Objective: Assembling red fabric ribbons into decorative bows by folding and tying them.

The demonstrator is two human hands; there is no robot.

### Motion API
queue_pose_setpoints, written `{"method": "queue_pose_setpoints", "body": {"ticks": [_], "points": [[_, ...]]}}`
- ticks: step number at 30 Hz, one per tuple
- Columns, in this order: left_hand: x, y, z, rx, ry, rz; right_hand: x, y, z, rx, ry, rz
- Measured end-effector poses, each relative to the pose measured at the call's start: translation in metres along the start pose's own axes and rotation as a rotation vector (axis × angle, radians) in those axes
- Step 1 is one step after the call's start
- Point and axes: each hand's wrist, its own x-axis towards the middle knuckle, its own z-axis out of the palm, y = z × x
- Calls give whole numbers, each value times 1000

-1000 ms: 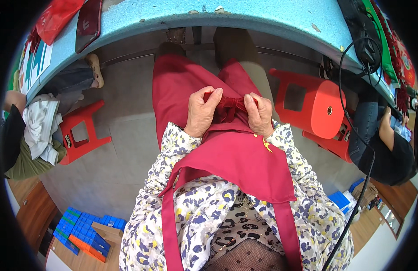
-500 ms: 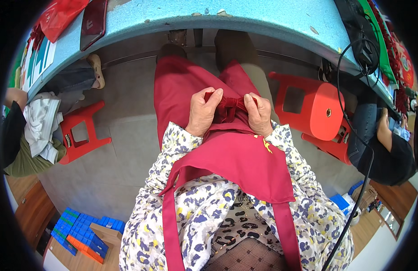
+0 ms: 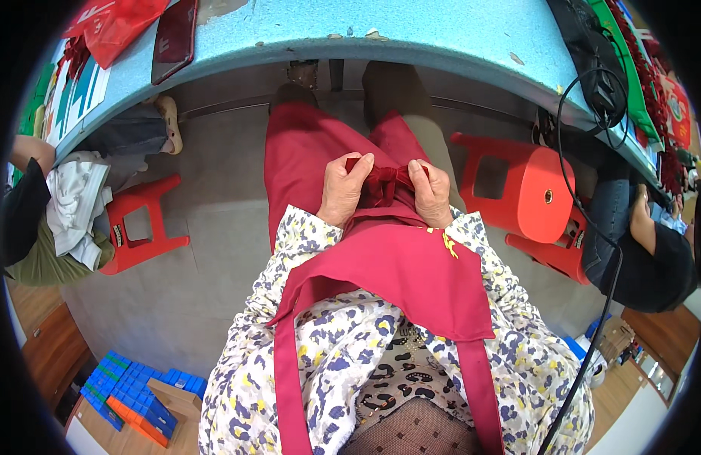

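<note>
At left, a red plastic stool (image 3: 146,224) is placed on the grey floor (image 3: 229,258), with a dark smartphone (image 3: 175,42) laid above it on the speckled blue tabletop (image 3: 411,34); at centre, over a crimson apron (image 3: 388,277), the left end of a dark red velvet bow (image 3: 383,182) is pinched between the thumb and curled fingers of the left hand (image 3: 343,188), which is closed narrow; the bow is held directly between the two hands, its long axis stretched left to right, neither hand being clearly nearer its knot; its right end is pinched as narrowly by the right hand (image 3: 434,193); whether the apron is touched by the bow cannot be told; farther right, a second red stool (image 3: 540,193) is seen beside a black cable (image 3: 617,262).
</note>
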Motion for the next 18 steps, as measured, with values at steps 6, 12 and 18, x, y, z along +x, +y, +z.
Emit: {"method": "queue_pose_setpoints", "body": {"ticks": [6,12,18], "points": [[-3,12,8,-106,-14,-1,0,-3,-5,79,-56,46],[-7,2,-1,-213,-46,-48,-3,-7,-4,-14,-70,-16],[-1,23,-1,-255,-17,-100,6,-29,3,-15,-45,6]]}}
